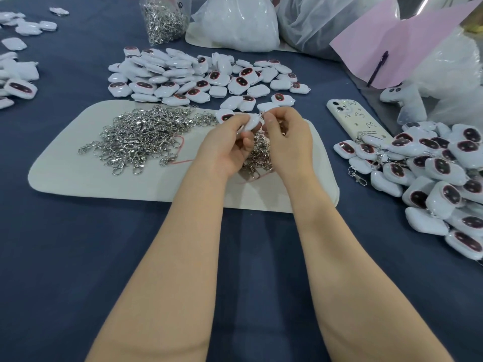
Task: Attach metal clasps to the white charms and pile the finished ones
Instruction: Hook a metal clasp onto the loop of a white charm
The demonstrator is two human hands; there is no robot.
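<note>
My left hand (230, 145) grips a white charm (252, 122) above the cream mat (78, 176). My right hand (286, 131) pinches a small metal clasp (262, 114) at the charm's top edge. Loose silver clasps (141, 134) lie heaped on the mat to the left, and more show between my wrists. A spread of white charms (188, 74) without clasps lies behind the mat. A pile of charms with clasps (439, 173) sits at the right.
A phone in a white case (350, 113) lies right of the mat. A clear bag of clasps (163, 19) and white plastic bags (235, 24) stand at the back. Pink paper with a pen (379, 66) lies far right. More charms (18, 74) are scattered at the far left.
</note>
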